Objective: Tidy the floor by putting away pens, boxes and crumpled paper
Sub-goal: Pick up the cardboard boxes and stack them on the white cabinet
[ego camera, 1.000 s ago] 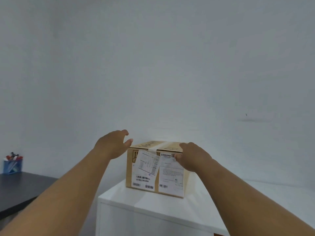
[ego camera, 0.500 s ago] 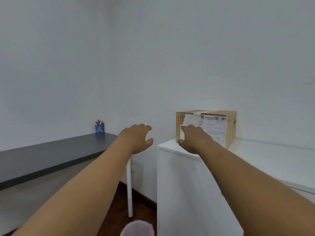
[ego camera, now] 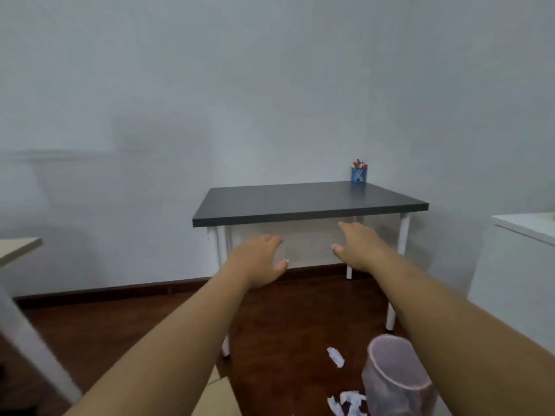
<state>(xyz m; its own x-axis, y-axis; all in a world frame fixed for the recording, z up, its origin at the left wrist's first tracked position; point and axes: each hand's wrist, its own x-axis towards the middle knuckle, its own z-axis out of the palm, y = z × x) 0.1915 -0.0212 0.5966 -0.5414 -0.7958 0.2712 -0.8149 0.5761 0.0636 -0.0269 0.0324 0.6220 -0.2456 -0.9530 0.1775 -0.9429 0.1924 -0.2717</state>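
A dark reddish wooden floor (ego camera: 126,325) runs up to a pale wall, and against that wall stands a dark grey worktop (ego camera: 309,202) on white legs. A white cabinet (ego camera: 525,271) fills the right edge, well apart from a pale wooden worktop (ego camera: 18,250) cut off at the left edge. Both bare arms reach forward at mid-height in front of the dark worktop. The left hand (ego camera: 258,262) and the right hand (ego camera: 360,247) are apart from each other; each grip is slack, fingers spread and holding nothing. On the floor below the right forearm stands a pink mesh bin (ego camera: 396,382), upright. A tan box (ego camera: 216,394) shows partly under the left forearm at the bottom edge. One piece of crumpled paper (ego camera: 335,357) lies on the floor just left of the bin, and a larger crumpled wad (ego camera: 348,400) lies beside the bin's base. A blue pen holder (ego camera: 359,175) sits at the worktop's far right corner with pens (ego camera: 359,164) standing in it.
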